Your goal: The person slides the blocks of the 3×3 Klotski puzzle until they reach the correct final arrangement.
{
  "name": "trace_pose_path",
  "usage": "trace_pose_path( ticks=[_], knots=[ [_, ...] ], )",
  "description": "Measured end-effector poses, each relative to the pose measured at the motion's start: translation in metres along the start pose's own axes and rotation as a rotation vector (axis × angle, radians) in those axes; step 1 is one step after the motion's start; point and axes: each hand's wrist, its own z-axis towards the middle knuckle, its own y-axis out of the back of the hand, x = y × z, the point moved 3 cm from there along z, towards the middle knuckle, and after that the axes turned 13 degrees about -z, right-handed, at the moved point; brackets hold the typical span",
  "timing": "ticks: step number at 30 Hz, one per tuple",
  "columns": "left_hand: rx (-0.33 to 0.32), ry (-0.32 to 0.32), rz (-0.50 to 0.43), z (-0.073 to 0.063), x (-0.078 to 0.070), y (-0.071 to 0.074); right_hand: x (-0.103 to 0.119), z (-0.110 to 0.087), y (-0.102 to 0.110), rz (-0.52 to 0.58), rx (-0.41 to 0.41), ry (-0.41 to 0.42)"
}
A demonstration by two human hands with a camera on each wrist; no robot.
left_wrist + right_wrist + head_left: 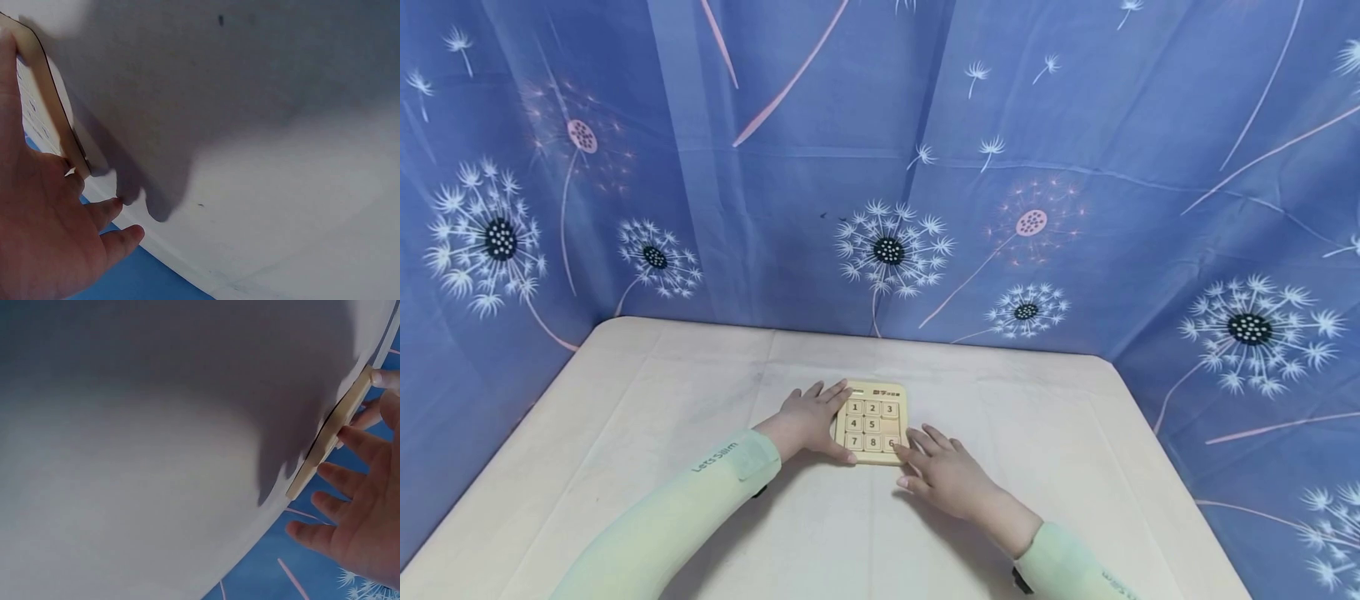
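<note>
A wooden number slide puzzle (903, 410) lies flat on the table, its tiles reading 1 2 3, then 4 5 and a gap, then 7 8 6. My left hand (811, 421) holds it by the left side, thumb at the near edge and fingers spread at the far left corner. With its fingertips over the lower right, my right hand (951, 475) touches the 6 tile (889, 442); its other fingers are extended. In the left wrist view the puzzle's side (53, 106) runs between thumb and fingers. The right wrist view catches its edge (328, 437) beside the fingertips.
A pale cloth covers the table (760, 533), with faint fold lines. Behind and on both sides hangs a blue curtain (820, 175) with dandelion prints, meeting the table's back edge. Both forearms wear light green sleeves (677, 508).
</note>
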Motion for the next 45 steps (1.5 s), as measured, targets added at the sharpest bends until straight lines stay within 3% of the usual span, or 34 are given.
trace_pose_path(
  ticks=[45],
  knots=[
    [0.0, 0.0, 0.005, 0.002, 0.0017, -0.0009, 0.0026, 0.0093, 0.0002, 0.011, -0.033, -0.045]
  ],
)
